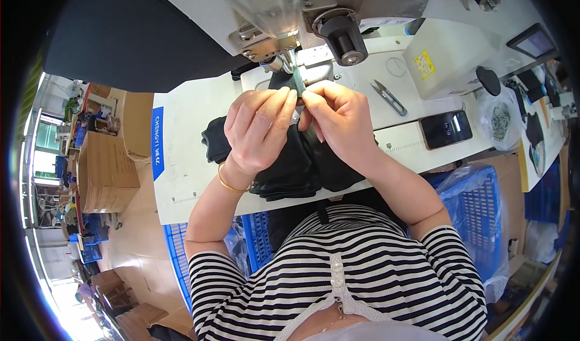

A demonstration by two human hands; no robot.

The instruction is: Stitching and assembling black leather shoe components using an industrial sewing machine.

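Both my hands meet just below the needle area of a sewing machine [272, 48], pinching a small dark fabric piece [298, 81] with a greenish face. My left hand [258, 126] has its fingers curled, thumb and fingertips closed on the cloth's left side. On the other side my right hand [339, 117] grips the cloth between thumb and forefinger. The upper end of the piece reaches the presser foot [288, 60]. Beneath my hands and wrists lies a pile of black fabric pieces [284, 181], partly hidden by them.
Thread snips [389, 97] and a phone [446, 129] lie right of my hands on the white machine table [187, 190]. Beyond them sits a clear bag of small items [500, 120]. Blue plastic baskets [477, 211] stand below the table edge. Cardboard boxes [109, 172] are on the left.
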